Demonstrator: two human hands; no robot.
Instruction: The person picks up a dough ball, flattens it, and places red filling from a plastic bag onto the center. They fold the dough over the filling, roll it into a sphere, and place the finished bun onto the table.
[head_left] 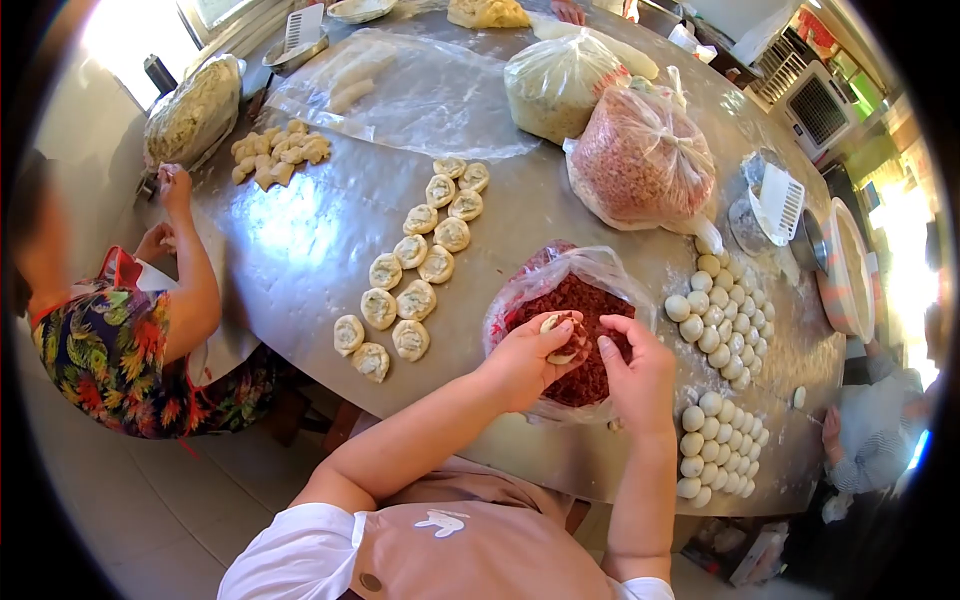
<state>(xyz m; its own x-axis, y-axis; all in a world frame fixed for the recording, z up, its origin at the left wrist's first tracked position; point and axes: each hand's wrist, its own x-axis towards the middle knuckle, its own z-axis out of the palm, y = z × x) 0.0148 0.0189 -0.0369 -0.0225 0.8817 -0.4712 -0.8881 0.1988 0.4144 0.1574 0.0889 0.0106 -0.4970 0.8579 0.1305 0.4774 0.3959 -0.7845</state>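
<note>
My left hand (535, 357) is closed around a piece of dough with dark red filling (570, 338), held above an open plastic bag of red minced filling (572, 295). Beside it, my right hand (643, 368) hovers over the bag's right side. Its thumb and forefinger are bent but apart, with nothing visible between them; the other fingers are partly hidden. To the left of the bag, two rows of filled, pleated buns (410, 251) run up the metal table (300, 290).
Round dough balls sit in two groups, one upper (718, 318) and one lower (720, 450). Tied bags of pink filling (640, 160) and pale green filling (560, 85) stand behind. Dough pieces (278, 152) lie near a co-worker (130, 320) at left. Another person (875, 430) is at right.
</note>
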